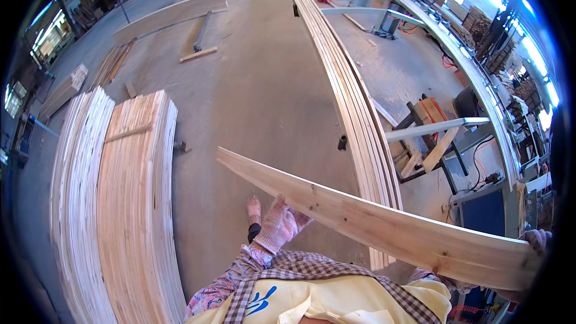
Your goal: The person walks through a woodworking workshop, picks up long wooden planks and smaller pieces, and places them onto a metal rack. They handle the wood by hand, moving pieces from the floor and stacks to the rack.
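A long, pale wooden board (pixel 384 226) with several knots slants across in front of me, from mid-picture down to the lower right. My left hand (pixel 281 226), in a pinkish knit glove, grips its lower edge towards the far end. The left thumb is up against the board, while the other fingers are partly hidden. My right forearm passes below the board. At its near right end, my gloved right hand (pixel 538 241) is closed round the wood, mostly in shadow. To the right of my left hand, several long strips of wood (pixel 345 84) lie side by side on a rack.
Tall stacks of boards (pixel 129 204) stand at my left, one with a loose stick (pixel 128 133) across it. A metal frame with a long rail (pixel 480 75) runs along the right. Beneath it stands a small stand with wood offcuts (pixel 441 150). Farther off lies a large beam (pixel 174 15).
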Available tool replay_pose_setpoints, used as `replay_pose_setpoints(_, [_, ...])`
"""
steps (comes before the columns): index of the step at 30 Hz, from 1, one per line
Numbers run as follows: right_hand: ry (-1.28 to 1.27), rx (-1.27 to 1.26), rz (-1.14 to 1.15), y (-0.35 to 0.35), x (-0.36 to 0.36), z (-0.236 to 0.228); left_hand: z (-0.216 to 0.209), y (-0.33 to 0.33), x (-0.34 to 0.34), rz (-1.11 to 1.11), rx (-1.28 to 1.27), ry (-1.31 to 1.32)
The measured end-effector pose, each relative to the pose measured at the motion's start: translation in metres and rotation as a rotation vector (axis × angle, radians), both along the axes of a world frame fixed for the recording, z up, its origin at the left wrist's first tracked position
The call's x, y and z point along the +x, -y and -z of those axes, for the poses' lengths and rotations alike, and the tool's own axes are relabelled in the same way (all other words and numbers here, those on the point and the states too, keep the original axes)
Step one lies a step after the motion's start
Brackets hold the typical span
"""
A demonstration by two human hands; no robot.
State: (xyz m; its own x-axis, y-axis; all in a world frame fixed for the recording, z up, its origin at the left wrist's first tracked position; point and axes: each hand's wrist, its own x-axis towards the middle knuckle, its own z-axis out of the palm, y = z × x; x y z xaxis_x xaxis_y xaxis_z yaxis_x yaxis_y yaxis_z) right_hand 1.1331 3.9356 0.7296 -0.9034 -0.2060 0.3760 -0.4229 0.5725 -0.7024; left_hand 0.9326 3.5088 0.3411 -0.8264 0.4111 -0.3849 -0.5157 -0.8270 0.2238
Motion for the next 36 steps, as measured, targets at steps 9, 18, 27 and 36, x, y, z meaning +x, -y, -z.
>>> replay_pose_setpoints(9, [-0.834, -0.936, 0.608, 0.156, -0.172, 0.103, -0.032, 0.111, -0.27, 0.015, 0.018, -0.149])
replay_pose_setpoints(18, [-0.977, -1.054, 1.432, 0.173, -0.289, 0.175, -0.054, 0.065, -0.487, 0.348, -0.121, -0.282])
replay_pose_setpoints(27, [-1.091, -1.018, 2.009, 0.11, -0.445, 0.307, -0.065, -0.022, -0.724, 0.576, -0.414, -0.394])
replay_pose_setpoints(36, [-0.562, -1.33, 2.124, 0.115, -0.645, 0.373, -0.044, -0.066, -0.948, 0.571, -0.627, -0.398])
